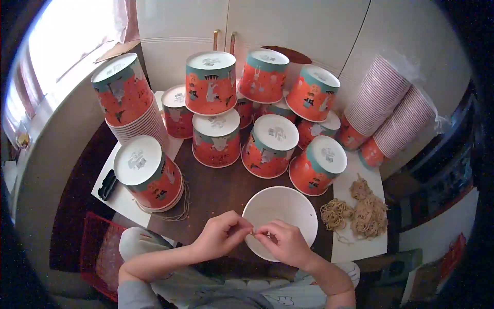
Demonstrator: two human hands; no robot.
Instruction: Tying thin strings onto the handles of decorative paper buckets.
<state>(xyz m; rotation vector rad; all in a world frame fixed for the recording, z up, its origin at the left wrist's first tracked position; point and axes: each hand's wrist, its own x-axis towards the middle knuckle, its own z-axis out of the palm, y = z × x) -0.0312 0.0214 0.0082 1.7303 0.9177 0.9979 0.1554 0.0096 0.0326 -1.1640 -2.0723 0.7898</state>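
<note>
My left hand (pixel 222 234) and my right hand (pixel 284 242) meet in front of me, fingertips pinched close together. A thin tan string (pixel 252 233) seems to run between them, mostly hidden by the fingers. Below and behind my right hand stands a round white tub (pixel 280 203), its open top facing up. Its outer side is hidden. To the right lie tangled piles of tan string (pixel 369 215) and a smaller bundle (pixel 336 213). On the left, an upside-down red paper bucket (pixel 154 177) has loose string loops (pixel 180 208) around its base.
Several upside-down red paper buckets (pixel 270 147) stand at the back, some stacked two high. A tall nested stack (pixel 123 98) rises at the left. Plastic-wrapped bucket stacks (pixel 378 95) stand at the right. A black object (pixel 107 184) lies at the left edge; a red basket (pixel 98 247) sits below.
</note>
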